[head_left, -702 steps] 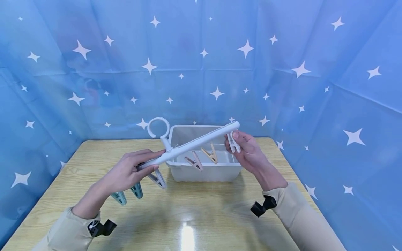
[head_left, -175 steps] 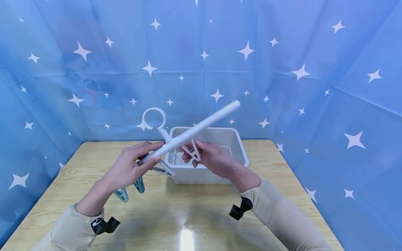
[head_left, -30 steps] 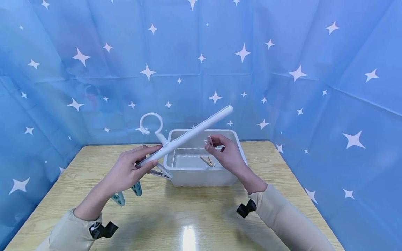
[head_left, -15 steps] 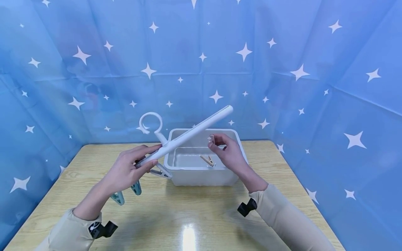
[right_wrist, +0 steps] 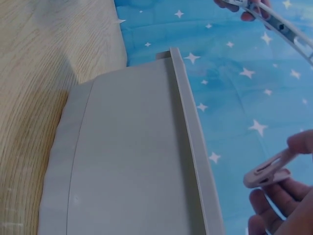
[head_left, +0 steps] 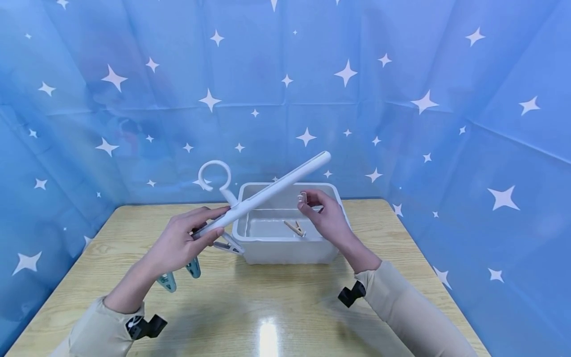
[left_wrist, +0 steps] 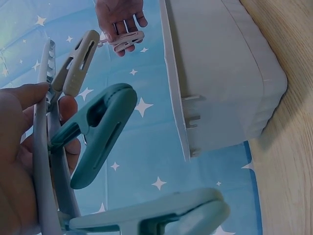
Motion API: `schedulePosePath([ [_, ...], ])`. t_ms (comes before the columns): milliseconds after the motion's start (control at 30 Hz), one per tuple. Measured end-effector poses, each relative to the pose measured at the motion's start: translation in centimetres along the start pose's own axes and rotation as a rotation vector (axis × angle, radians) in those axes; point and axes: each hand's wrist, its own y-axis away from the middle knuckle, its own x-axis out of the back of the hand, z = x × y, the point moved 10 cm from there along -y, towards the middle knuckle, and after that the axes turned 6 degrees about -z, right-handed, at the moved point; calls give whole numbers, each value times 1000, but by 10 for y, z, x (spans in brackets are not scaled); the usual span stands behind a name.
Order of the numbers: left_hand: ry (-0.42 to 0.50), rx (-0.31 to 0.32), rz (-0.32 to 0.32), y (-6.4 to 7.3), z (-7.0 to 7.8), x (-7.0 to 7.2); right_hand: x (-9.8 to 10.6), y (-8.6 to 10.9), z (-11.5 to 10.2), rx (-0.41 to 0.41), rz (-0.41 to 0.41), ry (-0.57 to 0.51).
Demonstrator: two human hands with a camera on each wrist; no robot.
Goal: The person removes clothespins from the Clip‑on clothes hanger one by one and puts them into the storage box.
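My left hand [head_left: 178,243] grips the lower end of a white clip hanger [head_left: 278,187], whose bar slants up to the right with its round hook [head_left: 229,173] on top. A grey-white clip [head_left: 231,245] hangs from the bar beside that hand. Below it hang a dark teal clip [left_wrist: 105,132] and a lighter teal clip [left_wrist: 195,210]. Over the white bin's right side, my right hand [head_left: 330,220] pinches a pale pink clip [right_wrist: 266,171], apart from the bar. Inside the bin lies a beige clip [head_left: 294,229]. The bar's upper half bears no visible clips.
The white bin [head_left: 290,253] stands toward the back of a wooden table [head_left: 250,307], under the bar. A blue curtain [head_left: 267,64] with white stars encloses the back and sides.
Clips once on the bar's upper half are off it; a beige one lies in the bin. The right hand drew the pink clip away from the bar, then shifted slightly right. The left hand keeps its grip.
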Motion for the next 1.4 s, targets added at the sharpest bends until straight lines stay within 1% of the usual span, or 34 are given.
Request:
schedulePosePath([
  [100,0,-3,3,0,0,0,1,-1,0,7,11,8],
  [300,1,4,-6,0,-2,-1,0,-3,2,-4,0,4],
  [600,0,-3,8,0,-3,4,0,-3,5,-18,5,11],
  [867,0,-5,6,1,-5,4,1,-4,5,-18,13,-2],
  [1133,-27,2,18,1,-7,8,-1,-1,0,10,-9,-27],
  [1400,-40,22,13,0,-8,10,-4,4,-14,74,-29,-56],
])
